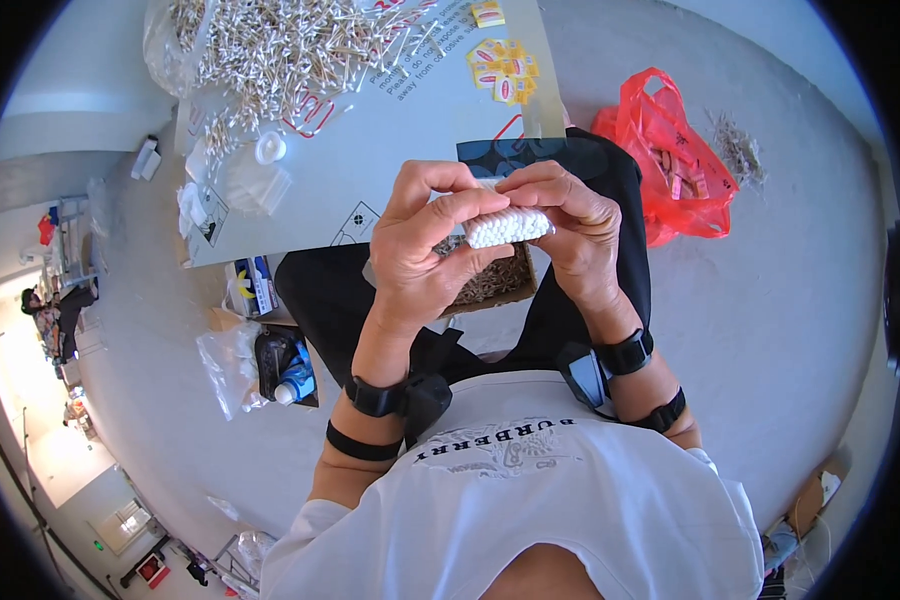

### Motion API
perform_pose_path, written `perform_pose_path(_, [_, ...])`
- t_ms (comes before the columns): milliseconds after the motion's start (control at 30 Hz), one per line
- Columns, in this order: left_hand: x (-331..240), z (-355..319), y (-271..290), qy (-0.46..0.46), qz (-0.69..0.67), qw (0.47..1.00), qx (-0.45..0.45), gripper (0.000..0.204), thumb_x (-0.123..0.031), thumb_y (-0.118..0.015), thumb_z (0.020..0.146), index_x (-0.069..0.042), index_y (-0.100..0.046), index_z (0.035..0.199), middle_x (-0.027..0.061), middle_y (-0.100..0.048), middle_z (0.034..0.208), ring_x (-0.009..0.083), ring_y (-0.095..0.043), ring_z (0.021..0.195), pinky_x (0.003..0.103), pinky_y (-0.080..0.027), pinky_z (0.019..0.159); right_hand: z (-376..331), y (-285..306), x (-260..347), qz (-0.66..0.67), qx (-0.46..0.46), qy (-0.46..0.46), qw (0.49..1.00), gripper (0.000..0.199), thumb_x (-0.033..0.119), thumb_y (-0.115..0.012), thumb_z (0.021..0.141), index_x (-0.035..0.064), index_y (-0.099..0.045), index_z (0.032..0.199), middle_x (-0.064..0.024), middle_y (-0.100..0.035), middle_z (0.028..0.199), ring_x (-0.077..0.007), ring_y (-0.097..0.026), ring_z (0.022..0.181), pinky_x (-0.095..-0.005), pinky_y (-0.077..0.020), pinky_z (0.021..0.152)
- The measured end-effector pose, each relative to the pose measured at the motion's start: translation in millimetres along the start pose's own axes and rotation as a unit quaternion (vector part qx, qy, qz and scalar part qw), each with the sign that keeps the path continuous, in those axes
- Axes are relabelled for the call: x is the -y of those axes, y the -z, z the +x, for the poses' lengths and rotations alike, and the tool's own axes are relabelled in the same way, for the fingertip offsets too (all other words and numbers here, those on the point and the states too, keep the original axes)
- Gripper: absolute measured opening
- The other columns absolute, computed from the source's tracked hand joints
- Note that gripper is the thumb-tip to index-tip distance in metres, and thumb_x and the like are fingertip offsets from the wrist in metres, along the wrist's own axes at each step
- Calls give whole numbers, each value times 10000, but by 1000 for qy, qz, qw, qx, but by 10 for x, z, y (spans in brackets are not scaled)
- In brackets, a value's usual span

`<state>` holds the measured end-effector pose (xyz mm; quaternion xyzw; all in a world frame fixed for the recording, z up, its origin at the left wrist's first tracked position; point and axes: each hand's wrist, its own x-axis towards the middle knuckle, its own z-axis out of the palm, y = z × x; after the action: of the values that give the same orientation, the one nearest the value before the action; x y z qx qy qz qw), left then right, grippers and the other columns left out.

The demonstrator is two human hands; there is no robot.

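Observation:
A tight bundle of cotton swabs (pixel 507 228) is held between both hands above my lap, its white cotton tips facing me in packed rows. My left hand (pixel 415 250) is closed on the bundle's left end, thumb below and index finger along the top. On the other end, my right hand (pixel 582 235) pinches with bent fingers; its fingertips are partly hidden behind the bundle. Just beneath the hands, an open cardboard box (pixel 518 292) with thin brownish pieces inside sits between my legs, partly covered by my left hand.
A large heap of loose cotton swabs (pixel 280 50) lies on the table (pixel 390 150) ahead, with yellow cards (pixel 505 75) and a white round lid (pixel 269 148). Right stands a red plastic bag (pixel 710 195) holding packets. A box with a blue bottle (pixel 295 382) is on the floor left.

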<state>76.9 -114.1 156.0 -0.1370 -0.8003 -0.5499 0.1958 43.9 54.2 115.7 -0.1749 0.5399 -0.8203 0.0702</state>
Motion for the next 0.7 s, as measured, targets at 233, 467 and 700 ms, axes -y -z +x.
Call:
perform_pose_path(233, [-46, -23, -6, -25, 33, 999, 2, 458, -15, -877, 544, -92, -742, 975, 24, -594, 964, 169, -592, 864, 285, -521, 707, -28, -37, -5, -4, -11, 33, 999, 304, -152, -645, 701, -15, -708, 965, -131, -650, 1091, -196, -608, 1023, -311, -484, 907])
perform_pose_path(467, [-43, -32, -8, -75, 102, 992, 2, 429, -16, -868, 543, -110, -735, 939, 10, -605, 949, 196, -573, 858, 301, -497, 709, -76, -48, -61, 11, -10, 45, 999, 309, -142, -661, 722, -20, -699, 1004, -133, -633, 1141, -186, -596, 1069, -306, -473, 933])
perform_pose_path(700, [-149, -16, -36, -95, 143, 985, 9, 443, -26, -862, 519, -135, -730, 927, -1, -619, 981, 230, -550, 928, 332, -490, 757, -105, -98, -40, -8, -27, 56, 998, 344, -148, -645, 692, -5, -707, 998, -126, -651, 1107, -200, -600, 1059, -312, -466, 939])
